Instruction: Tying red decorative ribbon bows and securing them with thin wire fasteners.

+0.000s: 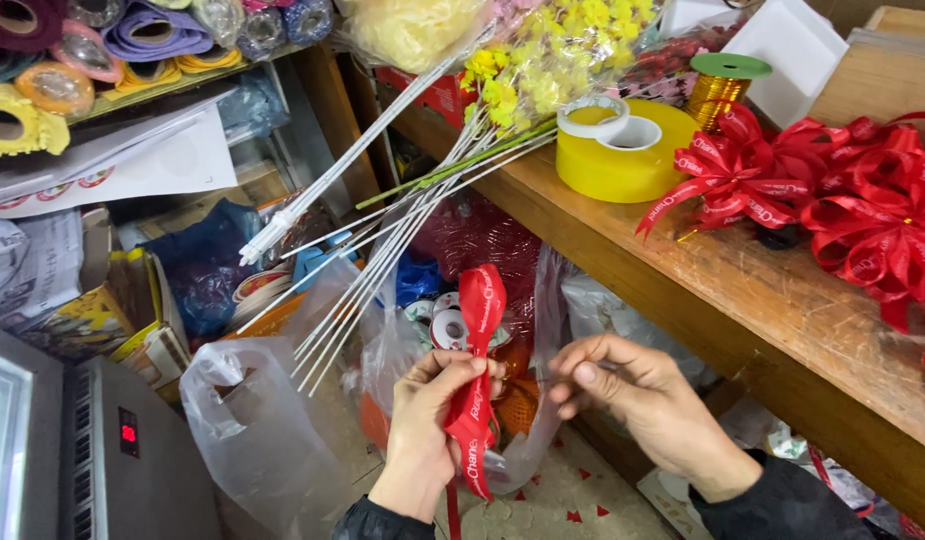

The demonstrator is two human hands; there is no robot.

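My left hand pinches a folded red ribbon with white lettering; one loop stands up above my fingers and the tail hangs below. My right hand is just to the right of it, fingers pinched together on what looks like a thin wire, hard to make out. Both hands are held in front of a wooden bench, below its edge. On the bench lie several finished red ribbon bows.
A yellow tape roll with a white roll on it and a gold wire spool stand on the bench. Yellow artificial flowers with long white stems lean off it. Plastic bags, ribbon rolls and a grey machine crowd the floor.
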